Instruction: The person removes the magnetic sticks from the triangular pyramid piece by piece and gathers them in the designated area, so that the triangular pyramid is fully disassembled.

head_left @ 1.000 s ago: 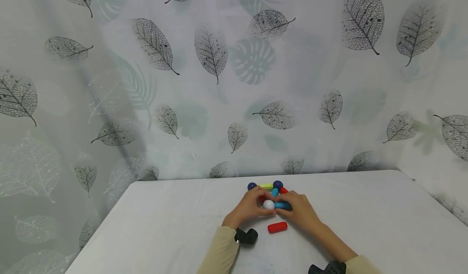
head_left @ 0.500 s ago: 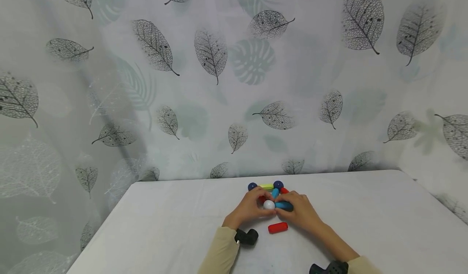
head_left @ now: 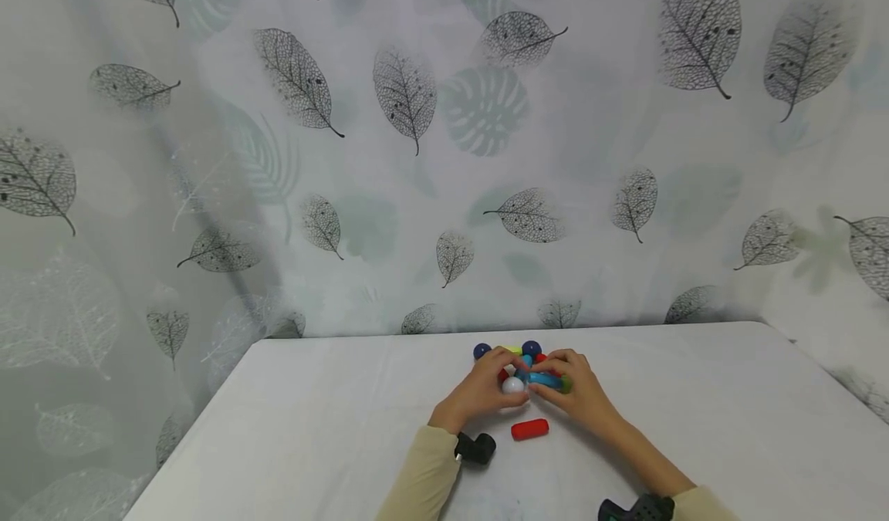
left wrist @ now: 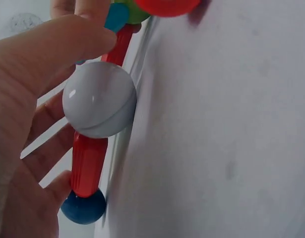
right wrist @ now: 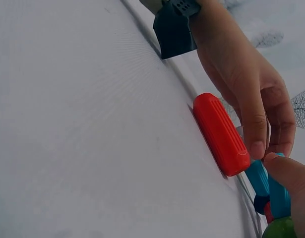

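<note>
Left hand: grasping, its thumb and fingers curled round the white ball, which sits within the curve of the grip, thumb on the near side and fingers on the far side. A red rod runs from that ball to a blue ball beside the lower fingers. Right hand: grasping, the blue rod pinched between thumb and fingers. The rod lies crosswise in the pinch, its inner end pointing at the white ball and just beside it; whether the two touch I cannot tell from where I stand. A green ball sits at its outer end, within the hand's curve. Beyond the hands I note a second navy ball and a yellow rod, partly hidden by the left fingers. On the near side, a loose red piece lies flat on the white table, apart from both hands.
</note>
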The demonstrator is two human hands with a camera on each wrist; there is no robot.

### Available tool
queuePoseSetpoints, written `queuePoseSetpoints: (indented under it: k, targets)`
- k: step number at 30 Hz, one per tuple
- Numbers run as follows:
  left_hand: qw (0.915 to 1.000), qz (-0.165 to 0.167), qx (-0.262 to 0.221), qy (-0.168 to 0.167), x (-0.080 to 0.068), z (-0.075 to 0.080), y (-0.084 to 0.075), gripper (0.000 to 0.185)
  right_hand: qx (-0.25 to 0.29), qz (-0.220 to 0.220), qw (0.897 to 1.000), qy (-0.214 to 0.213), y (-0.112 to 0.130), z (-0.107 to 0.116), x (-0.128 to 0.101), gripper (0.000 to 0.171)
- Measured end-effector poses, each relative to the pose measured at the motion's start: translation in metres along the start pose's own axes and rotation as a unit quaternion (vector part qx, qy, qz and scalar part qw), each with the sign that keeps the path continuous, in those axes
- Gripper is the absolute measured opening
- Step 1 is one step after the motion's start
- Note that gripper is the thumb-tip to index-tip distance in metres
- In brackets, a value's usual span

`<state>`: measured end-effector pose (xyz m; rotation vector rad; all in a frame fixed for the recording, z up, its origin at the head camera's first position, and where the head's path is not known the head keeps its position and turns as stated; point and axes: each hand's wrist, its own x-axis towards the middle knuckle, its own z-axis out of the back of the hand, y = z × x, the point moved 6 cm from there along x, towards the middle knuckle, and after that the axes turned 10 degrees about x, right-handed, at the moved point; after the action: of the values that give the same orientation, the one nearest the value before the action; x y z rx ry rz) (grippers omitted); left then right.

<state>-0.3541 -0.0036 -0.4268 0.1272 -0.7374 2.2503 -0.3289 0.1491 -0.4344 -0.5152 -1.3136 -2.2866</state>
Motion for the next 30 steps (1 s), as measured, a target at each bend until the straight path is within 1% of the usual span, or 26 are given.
queuePoseSetpoints:
  k: [4,7,11,14,19,22,25,30]
  targets:
    - [0.9999,0.012,0.010,-0.001,0.002,-0.002,-0.003,0.028,0.010,0.003,1.000,0.001,-0.001,0.003,-0.001,0.021]
    - [0.9997,0.022,0.011,-0.001,0.002,-0.002,-0.004,0.029,0.009,0.015,1.000,0.005,-0.001,0.004,-0.002,0.023]
    - [0.9997,0.021,0.015,-0.005,0.002,-0.002,-0.007,0.031,0.003,0.039,0.999,0.008,0.000,0.007,-0.004,0.029]
    - [0.9994,0.017,0.028,-0.008,0.002,-0.002,-0.009,0.029,-0.003,0.047,0.999,0.011,0.000,0.009,-0.005,0.031]
    - [0.9990,0.004,0.043,-0.013,0.003,-0.001,-0.010,0.024,-0.037,0.059,0.998,-0.001,0.001,0.011,-0.006,0.028]
    - [0.9988,0.003,0.046,-0.012,0.003,-0.002,-0.010,0.024,-0.067,0.070,0.995,-0.015,0.003,0.011,-0.006,0.027]
    - [0.9987,0.007,0.049,-0.009,0.003,-0.003,-0.009,0.024,-0.084,0.074,0.994,-0.019,0.004,0.012,-0.007,0.027]
    - [0.9987,0.013,0.049,-0.004,0.004,-0.005,-0.006,0.026,-0.079,0.068,0.994,-0.013,0.003,0.013,-0.008,0.027]
